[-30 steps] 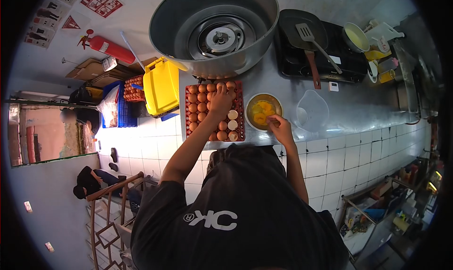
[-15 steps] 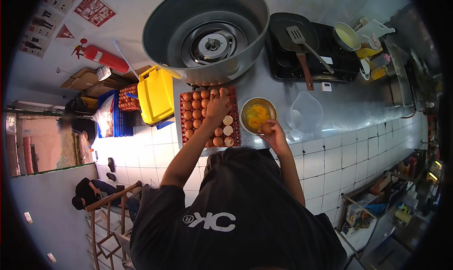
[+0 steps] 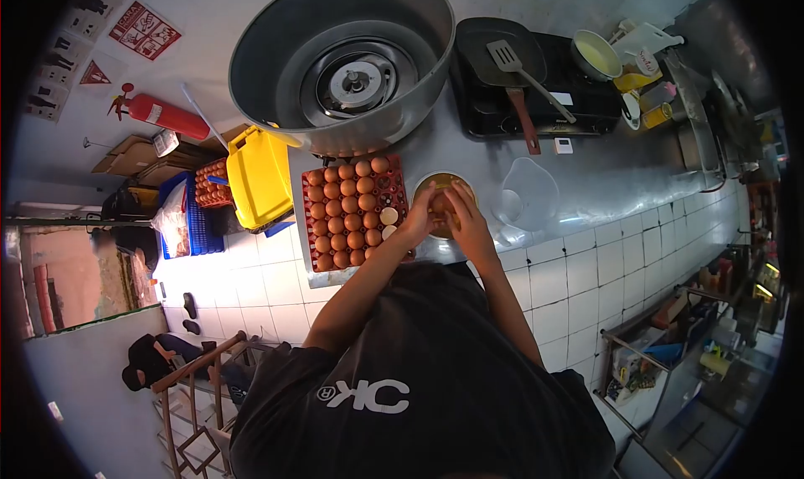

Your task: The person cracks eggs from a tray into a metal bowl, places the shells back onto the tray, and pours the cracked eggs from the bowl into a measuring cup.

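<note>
We bring our left hand (image 3: 421,219) and right hand (image 3: 466,218) together over the metal bowl (image 3: 445,175), fingers bent and turned toward each other. Our fingers cover what lies between them, so we cannot tell whether either grip is closed on anything. Inside the bowl we make out only some amber colour around the hands.

Just left of the bowl we see the red egg tray (image 3: 397,178) on the steel surface (image 3: 620,179). It carries rows of brown eggs (image 3: 348,203), and on the side nearest the bowl some cells are bare while pale eggshells (image 3: 389,216) sit in others. Just right of the bowl we have a clear plastic jug (image 3: 536,196).

Beyond the bowl, to its right, we see a small white timer (image 3: 563,146) and the black stove (image 3: 586,121). On the stove lies a square pan (image 3: 481,59), with a slotted spatula (image 3: 536,84) across it. Beyond the bowl, to its left, stands a large round metal drum (image 3: 381,126). Well left of the bowl we see a yellow bin (image 3: 260,177) and, farther off, a red fire extinguisher (image 3: 172,115).
</note>
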`<state>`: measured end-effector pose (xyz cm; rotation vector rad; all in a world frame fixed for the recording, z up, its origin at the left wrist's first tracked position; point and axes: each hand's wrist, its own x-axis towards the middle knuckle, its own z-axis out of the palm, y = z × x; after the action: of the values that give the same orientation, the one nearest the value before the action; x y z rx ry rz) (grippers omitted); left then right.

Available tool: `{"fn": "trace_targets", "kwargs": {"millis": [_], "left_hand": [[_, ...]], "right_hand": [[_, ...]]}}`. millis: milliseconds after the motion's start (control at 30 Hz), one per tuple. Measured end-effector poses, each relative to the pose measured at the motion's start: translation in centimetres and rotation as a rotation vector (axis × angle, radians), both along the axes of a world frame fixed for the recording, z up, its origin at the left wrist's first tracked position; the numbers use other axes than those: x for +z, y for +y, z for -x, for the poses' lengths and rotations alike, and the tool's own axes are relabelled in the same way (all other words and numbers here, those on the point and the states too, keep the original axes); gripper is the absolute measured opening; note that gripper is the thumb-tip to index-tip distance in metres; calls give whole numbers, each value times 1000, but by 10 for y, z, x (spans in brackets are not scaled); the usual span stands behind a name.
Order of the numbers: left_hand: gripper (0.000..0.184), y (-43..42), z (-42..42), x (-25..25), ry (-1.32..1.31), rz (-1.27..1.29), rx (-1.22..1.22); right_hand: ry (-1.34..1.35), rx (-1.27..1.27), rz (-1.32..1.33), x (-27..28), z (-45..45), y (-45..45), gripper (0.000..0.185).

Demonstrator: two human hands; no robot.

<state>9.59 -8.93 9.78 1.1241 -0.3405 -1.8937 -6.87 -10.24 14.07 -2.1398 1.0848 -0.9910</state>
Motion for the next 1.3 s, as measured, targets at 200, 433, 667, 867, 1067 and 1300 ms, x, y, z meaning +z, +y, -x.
{"fn": "trace_targets", "kwargs": {"millis": [200, 433, 667, 867, 1067, 1300], "left_hand": [[76, 2, 1, -1, -50, -44, -58], [80, 0, -1, 7, 41, -67, -25], [70, 1, -19, -14, -107, 16, -68], [51, 2, -25, 5, -239, 120, -34], [36, 3, -21, -10, -870, 640, -11], [47, 5, -32, 14, -832, 629, -171]], "right_hand": [[16, 47, -70, -4, -1, 3, 52], [-12, 6, -99, -12, -6, 3, 52], [-826, -112, -701, -28, -14, -10, 40], [-1110, -77, -1271, -43, 11, -14, 29], [-988, -51, -1175, -39, 1, -12, 31], [-598, -45, -909, -39, -4, -13, 35]]}}
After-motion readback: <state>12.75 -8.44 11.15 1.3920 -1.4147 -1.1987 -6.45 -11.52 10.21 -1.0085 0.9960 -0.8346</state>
